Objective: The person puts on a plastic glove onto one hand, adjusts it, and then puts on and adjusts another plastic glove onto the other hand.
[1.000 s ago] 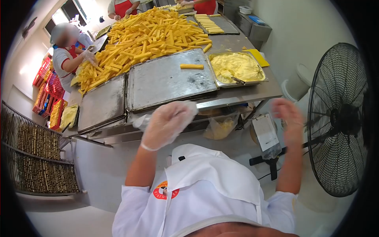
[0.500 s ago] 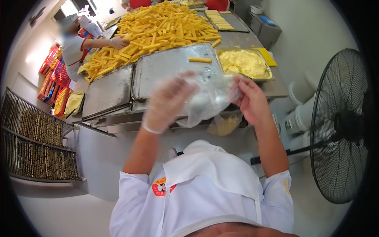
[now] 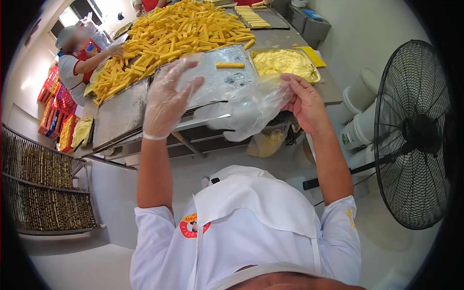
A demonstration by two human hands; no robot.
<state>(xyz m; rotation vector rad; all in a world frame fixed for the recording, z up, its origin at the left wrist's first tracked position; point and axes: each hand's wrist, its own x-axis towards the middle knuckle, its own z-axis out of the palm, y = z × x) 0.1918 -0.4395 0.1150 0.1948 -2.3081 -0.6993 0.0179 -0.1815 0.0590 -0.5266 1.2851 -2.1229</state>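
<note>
Workroom with pale walls (image 3: 357, 29) and grey floor (image 3: 116, 200); clock positions taken from the middle of the view.

One steel table (image 3: 273, 37), spanning 10 to 2 o'clock. On it:
- Large heap of yellow sticks (image 3: 183, 34), between 11 and 12.
- Flat metal tray (image 3: 241, 53), at 12, carrying a single yellow stick (image 3: 230, 65).
- Dark-edged trays (image 3: 121, 111), between 9 and 10, just beside it.
- Metal pan (image 3: 316, 80) of pale yellow spread (image 3: 285, 63), at 1.
- Yellow sheet (image 3: 313, 57), between 1 and 2, next to the pan.
- Far tray with sticks laid in rows (image 3: 253, 18), between 12 and 1.

One left hand (image 3: 166, 101), at 10 o'clock: clear-gloved, fingers spread wide, raised before the trays, grasping nothing.

One right hand (image 3: 307, 101), at 2: bare, fingertips pinched together on one end of a plastic glove (image 3: 246, 108).

That glove: clear, crumpled, hanging between the hands, between 12 and 1, in front of the flat tray.

Surroundings: black fan (image 3: 413, 135) and white buckets (image 3: 361, 129), about 3; slatted rack (image 3: 46, 179), between 8 and 9; red crates (image 3: 60, 101), between 9 and 10; co-worker (image 3: 77, 67), at 10, a gloved hand (image 3: 114, 50) at the heap's edge.
</note>
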